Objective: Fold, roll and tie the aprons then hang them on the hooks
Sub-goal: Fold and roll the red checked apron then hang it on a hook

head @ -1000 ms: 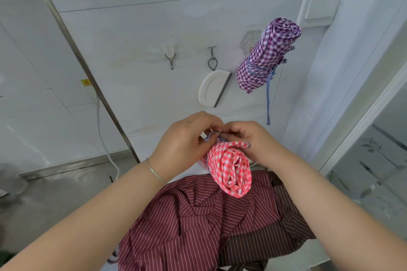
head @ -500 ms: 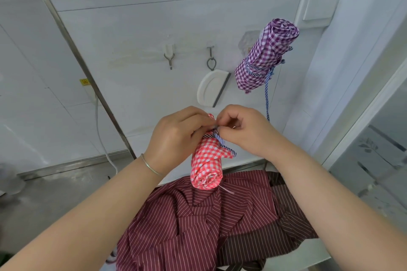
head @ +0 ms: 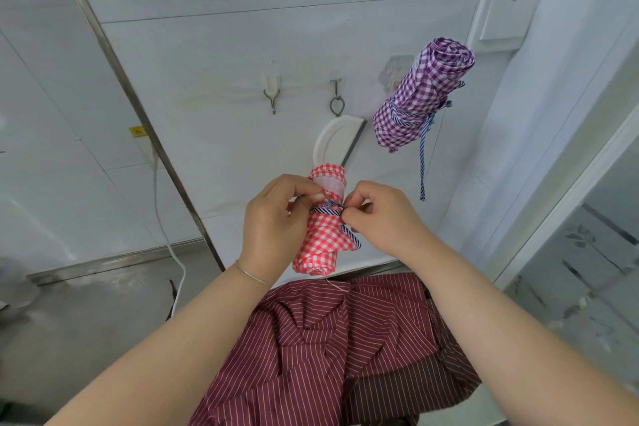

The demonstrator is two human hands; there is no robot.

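Note:
A rolled red-and-white checked apron (head: 323, 232) stands nearly upright in the air between my hands. A blue striped tie (head: 326, 208) runs round its middle. My left hand (head: 276, 221) grips the roll from the left and pinches the tie. My right hand (head: 380, 218) pinches the tie's other end at the roll's right side. A rolled and tied purple checked apron (head: 420, 95) hangs on the wall at the right, its tie dangling. Two bare hooks (head: 272, 97) (head: 336, 98) sit on the wall to its left.
Dark red striped aprons (head: 339, 349) lie heaped below my arms. A white plate-like piece (head: 337, 143) hangs under the middle hook. A metal pole (head: 138, 107) slants down the wall at the left, with a white cable (head: 162, 218) beside it. A glass door (head: 587, 270) is at the right.
The red checked roll has risen and turned from pointing at me to nearly upright. Both hands moved up with it and now pinch the tie round its middle.

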